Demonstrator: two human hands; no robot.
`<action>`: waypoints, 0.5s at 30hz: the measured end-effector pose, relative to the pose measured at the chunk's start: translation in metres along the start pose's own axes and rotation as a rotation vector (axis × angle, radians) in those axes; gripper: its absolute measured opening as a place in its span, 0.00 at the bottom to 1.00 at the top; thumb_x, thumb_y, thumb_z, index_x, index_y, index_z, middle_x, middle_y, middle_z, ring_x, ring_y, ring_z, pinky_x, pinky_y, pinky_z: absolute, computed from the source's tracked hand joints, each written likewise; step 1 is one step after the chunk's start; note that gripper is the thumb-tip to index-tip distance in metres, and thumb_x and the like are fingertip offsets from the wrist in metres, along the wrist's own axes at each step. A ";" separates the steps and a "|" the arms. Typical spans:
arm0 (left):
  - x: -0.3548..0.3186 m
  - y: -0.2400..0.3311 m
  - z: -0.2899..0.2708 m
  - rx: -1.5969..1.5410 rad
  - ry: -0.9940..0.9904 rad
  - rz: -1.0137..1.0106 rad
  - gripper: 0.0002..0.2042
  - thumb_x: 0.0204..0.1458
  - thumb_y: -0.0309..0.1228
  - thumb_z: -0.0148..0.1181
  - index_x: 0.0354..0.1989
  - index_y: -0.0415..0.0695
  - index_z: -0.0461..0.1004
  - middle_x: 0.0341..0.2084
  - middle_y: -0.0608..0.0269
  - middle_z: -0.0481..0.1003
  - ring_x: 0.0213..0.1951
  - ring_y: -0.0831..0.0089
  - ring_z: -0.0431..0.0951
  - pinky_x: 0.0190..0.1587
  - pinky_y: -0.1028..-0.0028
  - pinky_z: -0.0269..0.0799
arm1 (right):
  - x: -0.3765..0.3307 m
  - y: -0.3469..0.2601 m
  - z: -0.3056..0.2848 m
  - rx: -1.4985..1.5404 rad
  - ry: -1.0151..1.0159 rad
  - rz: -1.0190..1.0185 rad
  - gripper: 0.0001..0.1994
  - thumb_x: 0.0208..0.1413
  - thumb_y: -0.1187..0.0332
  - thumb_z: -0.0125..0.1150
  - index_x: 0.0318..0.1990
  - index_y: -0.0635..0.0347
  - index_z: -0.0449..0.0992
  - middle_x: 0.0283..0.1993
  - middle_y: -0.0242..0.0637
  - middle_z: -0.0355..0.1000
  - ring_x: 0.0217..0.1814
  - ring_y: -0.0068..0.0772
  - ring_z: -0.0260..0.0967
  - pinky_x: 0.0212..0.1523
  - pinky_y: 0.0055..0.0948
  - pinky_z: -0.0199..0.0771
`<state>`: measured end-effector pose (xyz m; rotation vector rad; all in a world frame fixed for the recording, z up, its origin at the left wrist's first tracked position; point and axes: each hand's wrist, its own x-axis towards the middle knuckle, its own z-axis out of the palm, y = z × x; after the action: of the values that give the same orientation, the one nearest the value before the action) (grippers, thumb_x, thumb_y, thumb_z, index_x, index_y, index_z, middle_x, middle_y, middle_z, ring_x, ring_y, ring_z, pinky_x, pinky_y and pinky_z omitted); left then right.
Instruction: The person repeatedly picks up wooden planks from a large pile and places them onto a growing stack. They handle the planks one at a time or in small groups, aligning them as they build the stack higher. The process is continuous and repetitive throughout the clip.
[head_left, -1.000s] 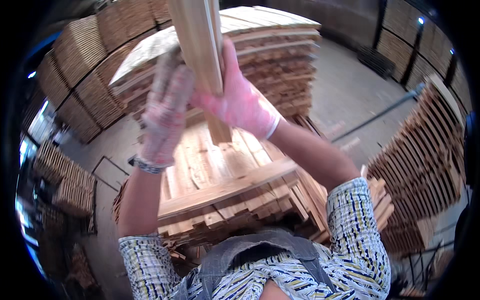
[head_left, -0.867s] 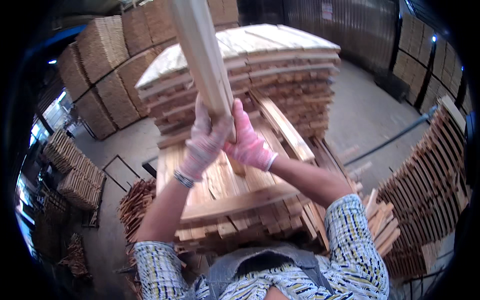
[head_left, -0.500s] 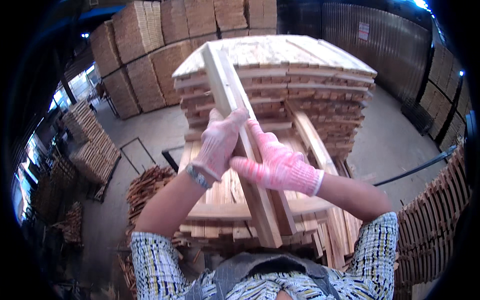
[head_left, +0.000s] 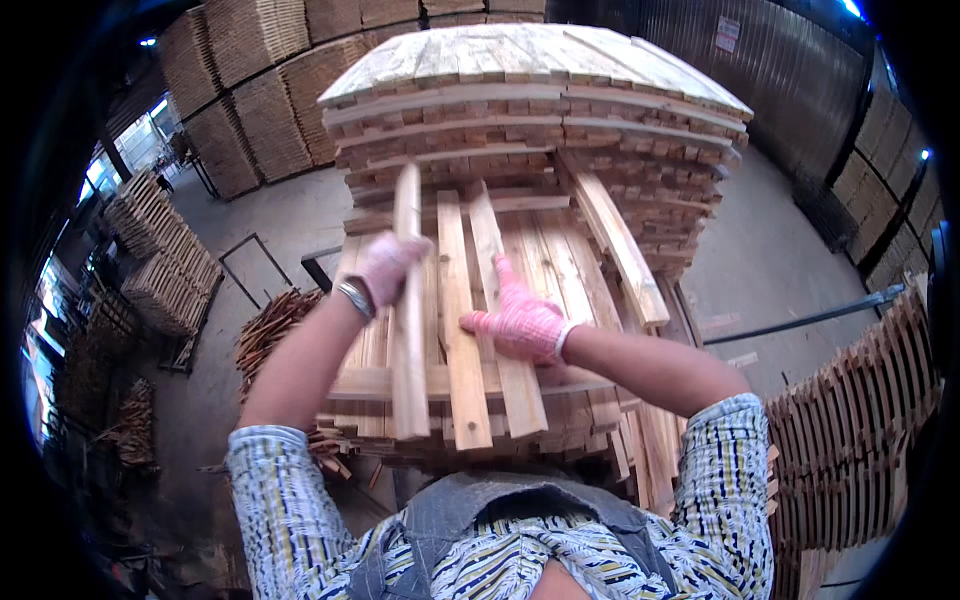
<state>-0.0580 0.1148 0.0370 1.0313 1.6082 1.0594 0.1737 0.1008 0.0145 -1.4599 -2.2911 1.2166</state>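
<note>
Left hand: gloved in pale pink, closed around the left plank point(head_left: 408, 345), roughly midway along it; the hand point(head_left: 390, 268) is slightly blurred, and a band point(head_left: 355, 298) circles its wrist.
Right hand: in a pink glove, well apart from the left; it point(head_left: 528, 318) lies over the right plank point(head_left: 518, 395), forefinger pointing along it and thumb stretched sideways to the middle plank point(head_left: 460, 350). Whether the fingers grip cannot be told.
Three planks: side by side with gaps between, far ends toward the tall stack, near ends reaching past the crosspiece toward the person. Whether the left one touches what lies below is unclear.
Crosspiece: a board point(head_left: 365, 383) running sideways beneath the three planks, near the front of the lower stack point(head_left: 575, 265), whose boards run lengthwise.
Side board: a thick piece point(head_left: 622, 245) slanting along the right of the lower stack.
Tall stack: layered boards point(head_left: 540, 60) just beyond, topped by a pale flat layer.
Person: patterned sleeves point(head_left: 290, 500), grey apron point(head_left: 430, 515).
Left floor: a heap of sticks point(head_left: 268, 335), a bar frame point(head_left: 258, 268) and piled slats point(head_left: 165, 275).
Right: a slatted stack point(head_left: 860, 430) and a blue-grey bar point(head_left: 810, 315).
Back: large wood stacks point(head_left: 260, 110) and a ribbed wall point(head_left: 770, 95).
</note>
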 end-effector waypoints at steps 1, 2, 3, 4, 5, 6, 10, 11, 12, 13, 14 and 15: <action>-0.015 0.023 -0.010 0.021 -0.029 -0.038 0.12 0.52 0.36 0.65 0.34 0.41 0.71 0.23 0.62 0.75 0.23 0.70 0.78 0.26 0.67 0.79 | -0.006 0.003 -0.003 0.040 0.069 -0.034 0.61 0.49 0.45 0.70 0.75 0.60 0.27 0.67 0.64 0.60 0.68 0.56 0.63 0.66 0.43 0.65; -0.018 0.037 -0.024 0.044 -0.042 -0.071 0.12 0.52 0.36 0.65 0.33 0.42 0.71 0.22 0.62 0.75 0.23 0.70 0.78 0.25 0.67 0.79 | -0.011 -0.011 -0.014 0.019 0.046 0.019 0.61 0.50 0.45 0.69 0.75 0.62 0.28 0.65 0.65 0.63 0.67 0.55 0.65 0.66 0.44 0.65; -0.019 0.039 -0.026 0.084 -0.002 -0.101 0.15 0.51 0.38 0.67 0.32 0.41 0.69 0.26 0.59 0.75 0.26 0.72 0.79 0.24 0.69 0.80 | -0.008 -0.007 -0.011 -0.027 0.052 0.023 0.60 0.51 0.44 0.68 0.75 0.62 0.28 0.64 0.65 0.64 0.67 0.54 0.65 0.66 0.44 0.65; -0.022 0.032 -0.021 0.104 -0.017 -0.090 0.16 0.51 0.39 0.68 0.34 0.40 0.70 0.28 0.58 0.76 0.27 0.71 0.79 0.25 0.68 0.80 | -0.005 -0.003 -0.006 -0.073 0.058 0.027 0.58 0.52 0.44 0.67 0.75 0.61 0.29 0.64 0.64 0.64 0.67 0.54 0.65 0.66 0.44 0.64; -0.031 0.024 -0.014 0.118 -0.018 -0.071 0.17 0.51 0.39 0.68 0.37 0.39 0.70 0.30 0.56 0.77 0.28 0.70 0.80 0.26 0.68 0.80 | -0.001 -0.008 -0.001 -0.049 0.076 0.029 0.57 0.53 0.44 0.65 0.75 0.61 0.30 0.65 0.64 0.64 0.67 0.55 0.65 0.66 0.44 0.64; -0.038 0.014 0.000 0.122 -0.025 -0.052 0.19 0.51 0.40 0.69 0.39 0.37 0.71 0.32 0.54 0.77 0.29 0.70 0.80 0.27 0.67 0.80 | -0.001 -0.009 0.003 -0.035 0.095 0.039 0.55 0.55 0.44 0.64 0.76 0.61 0.31 0.65 0.63 0.64 0.67 0.55 0.65 0.66 0.44 0.63; -0.009 -0.017 0.070 0.282 0.097 0.082 0.25 0.51 0.38 0.70 0.50 0.31 0.71 0.38 0.51 0.79 0.32 0.65 0.81 0.34 0.67 0.80 | 0.019 0.027 0.014 -0.026 0.275 0.024 0.49 0.59 0.46 0.58 0.75 0.61 0.35 0.66 0.62 0.63 0.67 0.57 0.64 0.66 0.43 0.62; -0.017 -0.012 0.072 0.265 0.036 0.027 0.26 0.51 0.38 0.70 0.51 0.30 0.72 0.39 0.52 0.80 0.33 0.65 0.81 0.36 0.67 0.80 | 0.010 0.020 0.011 0.005 0.272 -0.006 0.47 0.60 0.46 0.56 0.75 0.62 0.37 0.66 0.64 0.63 0.67 0.57 0.65 0.66 0.42 0.63; 0.015 -0.038 0.060 0.107 -0.073 -0.065 0.20 0.52 0.36 0.68 0.43 0.29 0.75 0.34 0.53 0.80 0.34 0.64 0.81 0.37 0.67 0.80 | 0.006 0.014 0.014 0.046 0.286 -0.046 0.46 0.58 0.42 0.55 0.73 0.65 0.45 0.63 0.65 0.65 0.67 0.59 0.64 0.67 0.42 0.62; 0.029 -0.045 0.046 0.635 -0.340 0.395 0.14 0.49 0.32 0.67 0.40 0.35 0.76 0.32 0.53 0.80 0.32 0.62 0.81 0.36 0.67 0.79 | 0.001 0.007 0.008 0.071 0.236 0.006 0.46 0.58 0.40 0.53 0.73 0.65 0.46 0.63 0.66 0.64 0.67 0.59 0.64 0.67 0.41 0.62; 0.042 -0.051 0.033 1.034 -0.369 0.994 0.09 0.46 0.28 0.66 0.36 0.42 0.78 0.30 0.52 0.80 0.31 0.60 0.82 0.36 0.66 0.78 | -0.005 0.003 0.004 0.151 0.216 0.024 0.47 0.56 0.41 0.55 0.73 0.64 0.46 0.63 0.65 0.65 0.66 0.58 0.65 0.65 0.42 0.64; 0.029 -0.036 0.041 1.153 -0.331 0.886 0.09 0.46 0.27 0.64 0.37 0.47 0.77 0.30 0.52 0.80 0.32 0.60 0.82 0.37 0.66 0.77 | -0.013 0.001 -0.008 0.270 0.147 0.106 0.49 0.53 0.45 0.61 0.74 0.62 0.45 0.60 0.63 0.68 0.62 0.54 0.69 0.60 0.43 0.69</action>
<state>-0.0306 0.1390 -0.0128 2.6839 1.4297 0.2941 0.1848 0.0951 0.0227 -1.5284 -1.8934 1.3370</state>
